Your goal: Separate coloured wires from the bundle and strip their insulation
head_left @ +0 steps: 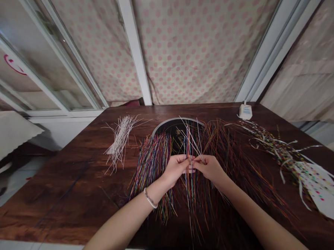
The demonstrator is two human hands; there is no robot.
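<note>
My left hand (pixel 178 166), with a beaded bracelet (pixel 150 199) on its wrist, is closed around a small bundle of thin coloured strands (pixel 189 141) that look like wires or cords. My right hand (pixel 206 166) meets it at the fingertips, pinching several white strands (pixel 193 141) that fan out upward. Left of the hands lies a thick pile of multicoloured strands (pixel 154 154). A larger heap of reddish-brown strands (pixel 232 162) spreads out to the right. Behind the hands is a round black tray (pixel 172 126) with a grey rim, partly covered by strands.
A bundle of white strands (pixel 120 137) lies on the dark wooden table (pixel 77 180) at the left. At the right are a white plug-like box (pixel 245 111), a spotted ribbon-like bunch (pixel 275 142) and a dotted white sheet (pixel 322 189). A polka-dot curtain (pixel 193 48) hangs behind the table.
</note>
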